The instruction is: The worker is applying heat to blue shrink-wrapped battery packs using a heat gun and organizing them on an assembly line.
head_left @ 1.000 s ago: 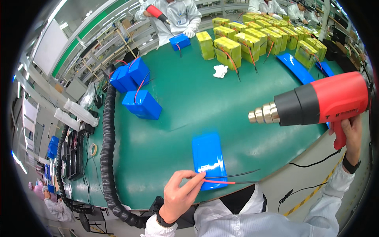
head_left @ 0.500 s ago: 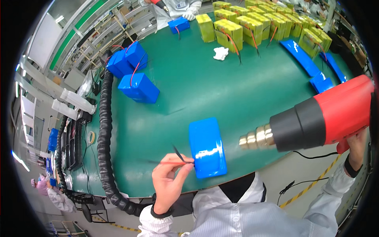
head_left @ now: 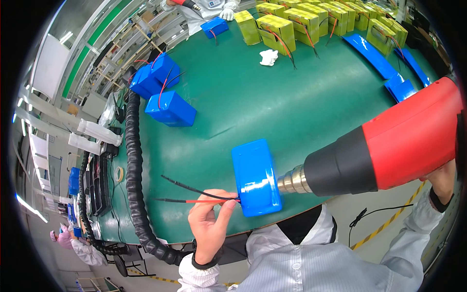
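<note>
Head view: left hand pinches two wires; right hand apparently holds one heat gun.

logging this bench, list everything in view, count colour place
near pack: 1, blue, front
wires: 2, red-black, pack's left
heat gun: 1, red-black, right
other packs: 5, blue, table's left, far edge
blocks: many, yellow, far right
flat pieces: several, blue, right
wad: 1, white, far middle
hoses: 2, black, left
tape: 1, yellow, left
table: 1, green, centre
co-workers: 2, white, top, lower left
left hand: 1, bare, at wires
right hand: 1, bare, on heat gun
</note>
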Available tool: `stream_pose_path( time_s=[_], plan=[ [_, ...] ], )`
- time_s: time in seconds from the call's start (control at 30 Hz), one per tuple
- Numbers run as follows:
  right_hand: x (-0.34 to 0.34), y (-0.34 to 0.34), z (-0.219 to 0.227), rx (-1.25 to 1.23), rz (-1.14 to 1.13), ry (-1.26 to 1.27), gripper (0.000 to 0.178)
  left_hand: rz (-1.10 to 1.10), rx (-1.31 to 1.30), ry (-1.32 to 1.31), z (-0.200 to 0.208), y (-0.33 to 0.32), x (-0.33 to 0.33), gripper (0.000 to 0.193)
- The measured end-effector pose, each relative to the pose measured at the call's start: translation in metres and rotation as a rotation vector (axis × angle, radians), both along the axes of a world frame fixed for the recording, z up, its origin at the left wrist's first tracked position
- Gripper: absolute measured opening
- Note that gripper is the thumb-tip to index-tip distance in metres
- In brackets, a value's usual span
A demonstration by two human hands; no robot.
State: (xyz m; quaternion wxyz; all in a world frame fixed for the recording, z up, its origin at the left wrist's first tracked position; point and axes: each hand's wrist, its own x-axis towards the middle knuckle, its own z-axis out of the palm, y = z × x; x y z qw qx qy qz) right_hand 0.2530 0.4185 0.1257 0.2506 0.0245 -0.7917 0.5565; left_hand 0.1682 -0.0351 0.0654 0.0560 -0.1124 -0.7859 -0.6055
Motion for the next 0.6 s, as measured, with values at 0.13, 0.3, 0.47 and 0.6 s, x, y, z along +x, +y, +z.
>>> stream_pose_path(
  time_s=[0.13,0.3,0.47,0.6],
  plan=[
    [0.015,0.026,-0.004,0.076,-0.003,-0.066,0.040,-0.016,-0.105,0.125,-0.004,-0.004,0.001,0.019],
    [0.031,0.051,-0.018,0.002,-0.089,-0.065,0.045,-0.059,-0.229,0.178,-0.004,0.003,0.003,0.024],
    [0.038,0.062,-0.039,-0.082,-0.114,-0.094,0.052,-0.060,-0.079,0.086,-0.011,0.003,-0.001,0.024],
    [0.040,0.062,-0.051,-0.110,-0.117,-0.112,0.055,0.008,-0.088,0.105,-0.017,0.004,0.001,0.025]
  ],
)
